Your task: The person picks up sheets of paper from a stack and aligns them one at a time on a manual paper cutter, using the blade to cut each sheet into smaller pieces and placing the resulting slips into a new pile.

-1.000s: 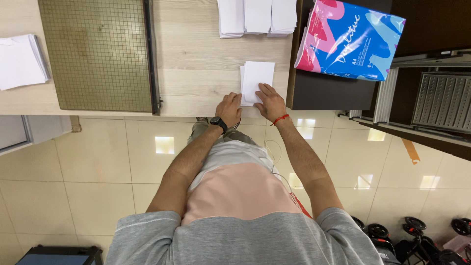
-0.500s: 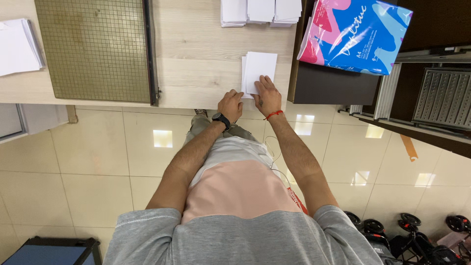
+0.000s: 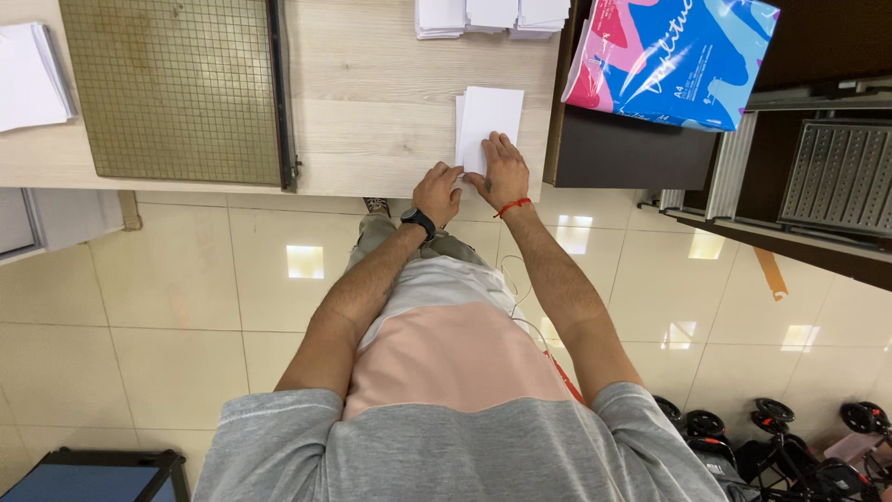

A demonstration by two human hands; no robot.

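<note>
A glossy cream tile floor (image 3: 167, 307) runs under a pale wooden bench (image 3: 372, 102). Largest on it is the gridded paper cutter (image 3: 177, 88); a colourful paper pack (image 3: 674, 56) sits to the right. The small white paper stack (image 3: 491, 125) lies near the bench's front edge. The right hand (image 3: 500, 169) presses flat on it, fingers spread, clasping nothing; the left hand (image 3: 437, 192) pinches its near corner, fingers curled. Squaring the edges well calls for steady downward pressure.

Bright, sharp view; ceiling lights glare off floor tiles (image 3: 167, 279).
</note>
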